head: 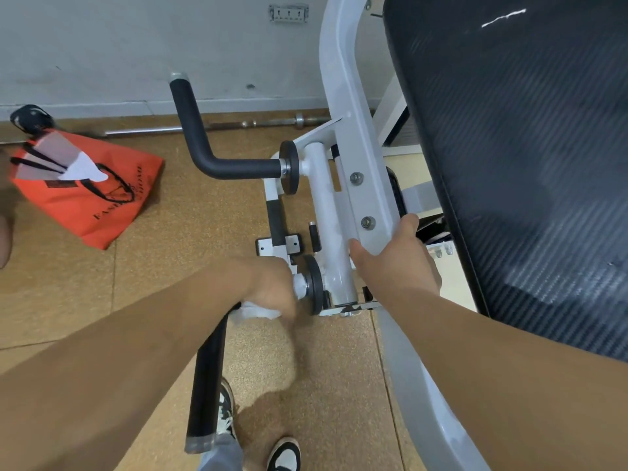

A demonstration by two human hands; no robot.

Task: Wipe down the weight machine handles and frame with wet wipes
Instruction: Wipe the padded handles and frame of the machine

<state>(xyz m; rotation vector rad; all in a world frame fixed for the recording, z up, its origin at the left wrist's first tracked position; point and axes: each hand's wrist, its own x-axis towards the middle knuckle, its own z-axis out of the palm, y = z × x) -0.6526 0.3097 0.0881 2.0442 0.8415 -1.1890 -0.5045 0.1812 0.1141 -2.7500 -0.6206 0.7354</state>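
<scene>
While rubbing at the root of the near handle [207, 385], just left of the white frame [343, 96], grips with the left hand [272, 287] a crumpled wet wipe [258, 312], fingers curled tight around it and the tube; blurred there, so real contact hard to judge. Clasps with the right hand [394, 263] the frame itself, thumb on the flat face below the two bolts [367, 222], other fingers hooked round the right edge. Probably in the middle of the handle step. Some risks, as a judgement only: may tear or bunch the thin wipe in the narrow gap against the black disc [314, 288] at the left of the frame; may swing the handle by pushing too hard, and then pinch the right fingers at the frame's edge; may also leave the long lower part of the handle dry. Concerning materials: matte black foam sleeve on the handle, bent shape, grey cap at the end; same look on the far handle [204, 144], further left of the frame. Glossy white painted metal on the frame, a curved flat bar joined to a round tube. Right of the frame, a broad black pad [526, 164] with fine woven ribs and a soft shine. Far left of the frame, an orange fabric bag [81, 198] on the speckled brown floor [170, 266].
</scene>
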